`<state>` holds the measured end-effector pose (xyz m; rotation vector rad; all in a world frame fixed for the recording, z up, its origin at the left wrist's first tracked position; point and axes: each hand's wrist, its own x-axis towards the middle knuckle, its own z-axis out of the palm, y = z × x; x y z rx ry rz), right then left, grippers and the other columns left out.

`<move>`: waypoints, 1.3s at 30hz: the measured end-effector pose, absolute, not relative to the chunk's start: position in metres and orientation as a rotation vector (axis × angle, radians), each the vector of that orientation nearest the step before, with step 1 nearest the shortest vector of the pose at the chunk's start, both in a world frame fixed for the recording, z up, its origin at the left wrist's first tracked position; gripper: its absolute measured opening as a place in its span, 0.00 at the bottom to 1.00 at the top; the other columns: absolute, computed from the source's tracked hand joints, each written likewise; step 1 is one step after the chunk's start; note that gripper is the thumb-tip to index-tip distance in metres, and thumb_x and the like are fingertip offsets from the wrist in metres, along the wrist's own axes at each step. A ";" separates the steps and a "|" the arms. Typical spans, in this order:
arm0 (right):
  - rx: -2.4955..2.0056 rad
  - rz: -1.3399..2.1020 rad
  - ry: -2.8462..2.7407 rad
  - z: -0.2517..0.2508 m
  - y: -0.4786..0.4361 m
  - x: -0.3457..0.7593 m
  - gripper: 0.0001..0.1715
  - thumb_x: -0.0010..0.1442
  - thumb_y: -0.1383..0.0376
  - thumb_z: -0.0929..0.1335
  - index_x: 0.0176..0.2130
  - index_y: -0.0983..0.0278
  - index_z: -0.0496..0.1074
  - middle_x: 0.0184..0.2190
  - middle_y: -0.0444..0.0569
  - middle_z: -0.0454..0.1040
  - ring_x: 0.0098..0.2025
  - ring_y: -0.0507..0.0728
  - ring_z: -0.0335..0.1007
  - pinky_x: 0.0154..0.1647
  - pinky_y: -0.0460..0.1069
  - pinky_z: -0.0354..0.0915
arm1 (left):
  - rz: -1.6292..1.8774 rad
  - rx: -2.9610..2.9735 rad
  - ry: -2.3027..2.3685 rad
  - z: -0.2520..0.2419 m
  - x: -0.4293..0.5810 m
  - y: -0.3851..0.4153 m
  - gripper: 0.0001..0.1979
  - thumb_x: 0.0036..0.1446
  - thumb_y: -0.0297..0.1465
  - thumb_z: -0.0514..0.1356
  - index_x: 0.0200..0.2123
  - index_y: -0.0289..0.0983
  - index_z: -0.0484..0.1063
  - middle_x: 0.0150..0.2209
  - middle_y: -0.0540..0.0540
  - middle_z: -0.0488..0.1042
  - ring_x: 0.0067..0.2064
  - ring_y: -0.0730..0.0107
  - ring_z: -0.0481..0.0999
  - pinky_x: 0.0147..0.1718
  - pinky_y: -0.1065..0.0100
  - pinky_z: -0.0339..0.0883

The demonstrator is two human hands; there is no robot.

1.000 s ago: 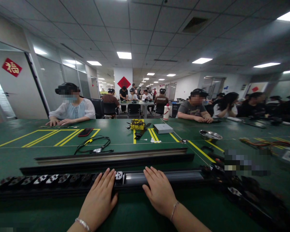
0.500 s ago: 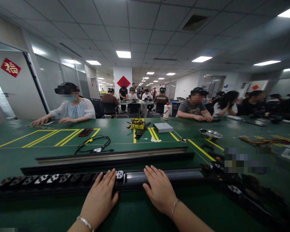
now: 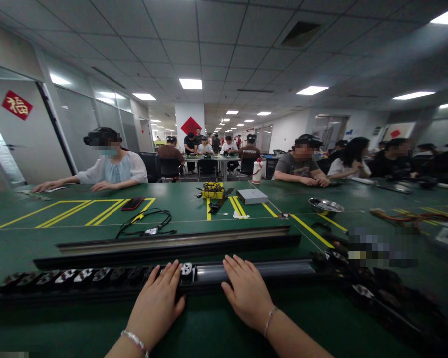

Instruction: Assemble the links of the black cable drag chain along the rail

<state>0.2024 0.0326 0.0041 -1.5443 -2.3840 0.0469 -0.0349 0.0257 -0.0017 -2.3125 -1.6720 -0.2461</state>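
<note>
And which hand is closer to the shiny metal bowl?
Right. The right hand is on the long black strip, this side of the bowl and to its left; the left hand is farther left along the strip.

Before me spreads a green table marked with yellow tape, and along my edge lies a long black rail, another dark rail just behind it. Farther from me lie a looped black cable, a phone, a flat grey box and a metal bowl. A jumble of dark parts lies to my right.
</note>
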 end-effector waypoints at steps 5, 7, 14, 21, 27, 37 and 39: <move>-1.549 0.045 -2.380 0.004 0.033 0.203 0.30 0.62 0.52 0.51 0.59 0.60 0.53 0.61 0.45 0.52 0.61 0.57 0.43 0.59 0.54 0.40 | -0.155 -2.325 -1.714 0.010 -0.026 0.023 0.29 0.46 0.32 0.51 0.54 0.31 0.61 0.57 0.37 0.59 0.57 0.57 0.61 0.56 0.53 0.50; -1.549 0.052 -2.387 0.005 0.033 0.202 0.30 0.62 0.52 0.51 0.60 0.60 0.53 0.61 0.45 0.52 0.61 0.57 0.43 0.59 0.54 0.40 | -0.130 -2.331 -1.721 0.013 -0.024 0.023 0.30 0.45 0.31 0.51 0.54 0.30 0.61 0.57 0.36 0.59 0.57 0.57 0.61 0.56 0.54 0.52; -1.560 0.038 -2.390 0.006 0.033 0.202 0.30 0.62 0.52 0.51 0.60 0.60 0.53 0.61 0.44 0.52 0.61 0.56 0.43 0.59 0.54 0.40 | -0.168 -2.382 -1.662 0.010 -0.029 0.025 0.30 0.44 0.31 0.51 0.54 0.30 0.60 0.58 0.38 0.57 0.58 0.58 0.59 0.56 0.55 0.53; -1.563 0.031 -2.397 0.006 0.033 0.202 0.30 0.62 0.53 0.51 0.60 0.60 0.52 0.61 0.45 0.52 0.61 0.57 0.44 0.59 0.54 0.41 | -0.291 -2.387 -1.606 -0.009 -0.037 0.028 0.31 0.46 0.33 0.52 0.55 0.31 0.58 0.59 0.39 0.55 0.59 0.59 0.56 0.55 0.59 0.56; -1.552 0.042 -2.387 0.006 0.033 0.203 0.30 0.62 0.53 0.51 0.60 0.60 0.52 0.61 0.44 0.52 0.61 0.56 0.43 0.59 0.54 0.40 | -0.353 -2.369 -1.594 -0.014 -0.039 0.028 0.30 0.47 0.34 0.52 0.55 0.31 0.58 0.59 0.40 0.56 0.58 0.59 0.58 0.54 0.59 0.58; -1.562 0.037 -2.402 0.006 0.033 0.203 0.30 0.62 0.52 0.51 0.60 0.60 0.52 0.61 0.45 0.52 0.61 0.57 0.44 0.59 0.54 0.41 | -0.371 -2.376 -1.636 -0.005 -0.037 0.028 0.28 0.47 0.34 0.52 0.54 0.34 0.61 0.58 0.41 0.58 0.57 0.58 0.60 0.54 0.58 0.59; -1.563 0.033 -2.400 0.006 0.033 0.203 0.30 0.62 0.52 0.51 0.60 0.60 0.53 0.61 0.46 0.52 0.61 0.57 0.44 0.59 0.54 0.41 | -0.374 -2.376 -1.634 -0.005 -0.037 0.028 0.27 0.48 0.34 0.52 0.54 0.33 0.61 0.58 0.41 0.58 0.57 0.58 0.61 0.54 0.58 0.59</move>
